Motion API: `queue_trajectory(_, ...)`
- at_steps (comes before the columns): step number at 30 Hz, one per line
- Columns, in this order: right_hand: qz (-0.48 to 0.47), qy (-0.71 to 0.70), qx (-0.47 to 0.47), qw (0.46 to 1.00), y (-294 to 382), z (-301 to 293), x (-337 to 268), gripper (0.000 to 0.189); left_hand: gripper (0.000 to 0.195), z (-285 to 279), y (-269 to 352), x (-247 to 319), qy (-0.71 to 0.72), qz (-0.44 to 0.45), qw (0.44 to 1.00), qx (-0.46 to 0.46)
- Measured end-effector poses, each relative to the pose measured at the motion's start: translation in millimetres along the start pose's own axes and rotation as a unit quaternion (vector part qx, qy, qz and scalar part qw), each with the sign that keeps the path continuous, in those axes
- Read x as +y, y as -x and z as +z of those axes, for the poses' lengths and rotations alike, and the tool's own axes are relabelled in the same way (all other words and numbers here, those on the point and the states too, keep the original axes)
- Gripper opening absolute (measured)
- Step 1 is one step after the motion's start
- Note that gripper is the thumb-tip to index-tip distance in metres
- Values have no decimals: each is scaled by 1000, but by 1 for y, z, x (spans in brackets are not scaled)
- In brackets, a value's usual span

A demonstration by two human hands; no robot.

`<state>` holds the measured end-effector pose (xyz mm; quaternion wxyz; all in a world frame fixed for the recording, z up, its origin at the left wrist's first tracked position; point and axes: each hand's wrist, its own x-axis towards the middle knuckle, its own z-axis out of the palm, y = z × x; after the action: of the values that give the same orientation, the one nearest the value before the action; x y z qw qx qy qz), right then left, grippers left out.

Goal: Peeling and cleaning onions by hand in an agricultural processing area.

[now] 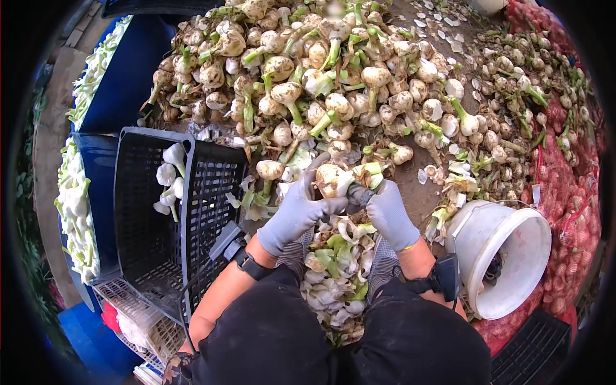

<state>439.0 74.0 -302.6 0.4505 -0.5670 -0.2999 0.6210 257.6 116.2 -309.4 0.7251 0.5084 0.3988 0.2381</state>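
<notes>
My left hand (303,209), in a pale grey glove, grips a large garlic bulb (332,180) with soil-stained skin. Its thumb and fingers wrap the bulb from the left. On the other side, my right hand (392,214), gloved alike, closes at the bulb's short green-white stalk (369,174). A dark grey shape lies at its fingers; whether that is soiled glove fingertips or a tool, I cannot tell. Below both hands, a heap of peeled garlic skins and leaves (332,284) lies between my shoes. A big pile of unpeeled garlic bulbs (288,91) rises just ahead.
At my left stands a black plastic crate (211,168) holding several clean white bulbs (168,175). Beyond it are blue containers (125,77) filled with trimmed garlic. On the right, a white bucket (515,260) lies tipped beside red mesh sacks (572,226) of garlic.
</notes>
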Motion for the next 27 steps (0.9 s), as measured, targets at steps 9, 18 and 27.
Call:
queue_trajectory(9,-40,47,-46,997,13,-5,2,23,32,-11,-5,-4,-119,145,980,60)
queue_trajectory(18,-60,533,57,842,7,-29,25,24,35,-22,6,14,346,-69,935,31)
queue_trajectory(27,28,606,-304,735,29,-10,32,45,26,-97,49,95,-70,321,882,339)
